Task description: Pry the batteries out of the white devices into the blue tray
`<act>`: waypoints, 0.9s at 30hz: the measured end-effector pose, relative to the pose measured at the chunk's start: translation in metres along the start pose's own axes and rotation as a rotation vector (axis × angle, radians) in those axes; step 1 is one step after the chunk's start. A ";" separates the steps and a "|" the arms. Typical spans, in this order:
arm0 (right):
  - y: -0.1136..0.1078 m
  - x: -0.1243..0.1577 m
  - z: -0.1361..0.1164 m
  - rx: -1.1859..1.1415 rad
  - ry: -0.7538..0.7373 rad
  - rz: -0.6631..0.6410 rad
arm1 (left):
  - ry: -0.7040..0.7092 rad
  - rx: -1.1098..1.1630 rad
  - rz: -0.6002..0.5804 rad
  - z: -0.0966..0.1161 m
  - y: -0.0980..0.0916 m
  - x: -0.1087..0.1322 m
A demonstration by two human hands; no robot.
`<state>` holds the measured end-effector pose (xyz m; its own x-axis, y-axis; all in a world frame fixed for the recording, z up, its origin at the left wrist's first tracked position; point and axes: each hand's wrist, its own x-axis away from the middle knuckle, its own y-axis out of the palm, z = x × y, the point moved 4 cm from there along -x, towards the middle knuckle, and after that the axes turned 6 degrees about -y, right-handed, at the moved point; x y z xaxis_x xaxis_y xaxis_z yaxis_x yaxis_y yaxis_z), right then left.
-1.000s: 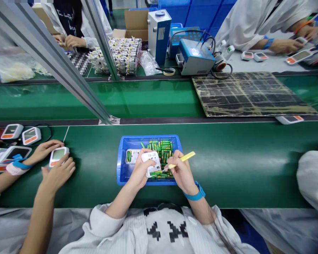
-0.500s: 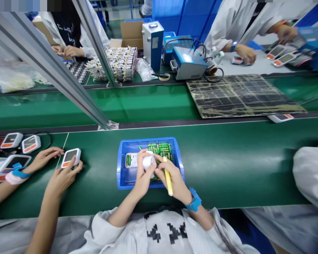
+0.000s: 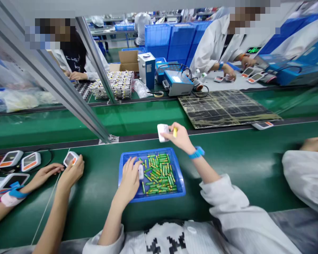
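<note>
My right hand reaches forward past the blue tray and holds a white device over the far edge of the green belt, with a yellow stick tucked in the same fingers. My left hand lies in the tray on a second white device, fingers curled over it. The tray's right half is full of several green batteries.
A co-worker's two hands at the left hold a white and orange device, with more such devices beside them. A slanted metal post, a dark taped mat, a blue machine and another person's sleeve at the right.
My right hand has left the tray and moved forward to the belt's far edge with the white device and stick. My left hand dropped onto the other device in the tray. The view tilted up.
</note>
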<state>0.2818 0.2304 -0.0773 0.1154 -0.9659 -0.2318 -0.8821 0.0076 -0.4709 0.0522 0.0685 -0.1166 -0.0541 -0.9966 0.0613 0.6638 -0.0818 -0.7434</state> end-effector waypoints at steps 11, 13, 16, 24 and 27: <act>0.041 -0.135 0.053 0.660 0.199 -0.143 | 0.003 -0.275 -0.197 -0.016 0.025 0.004; 0.049 -0.136 0.055 0.635 0.209 -0.148 | 0.007 -0.272 -0.180 -0.021 0.028 0.003; 0.055 -0.131 0.055 0.567 0.217 -0.127 | -0.010 -0.283 -0.150 -0.029 0.030 0.000; 0.026 -0.063 0.038 0.166 0.193 0.024 | -0.132 0.489 0.106 -0.007 0.008 0.005; 0.016 -0.016 0.030 -0.417 0.217 0.070 | -0.262 1.051 0.152 0.010 0.002 0.005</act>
<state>0.2798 0.2539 -0.1064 -0.0100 -0.9988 -0.0472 -0.9976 0.0132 -0.0679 0.0604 0.0629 -0.1108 0.1604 -0.9551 0.2492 0.9620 0.2078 0.1773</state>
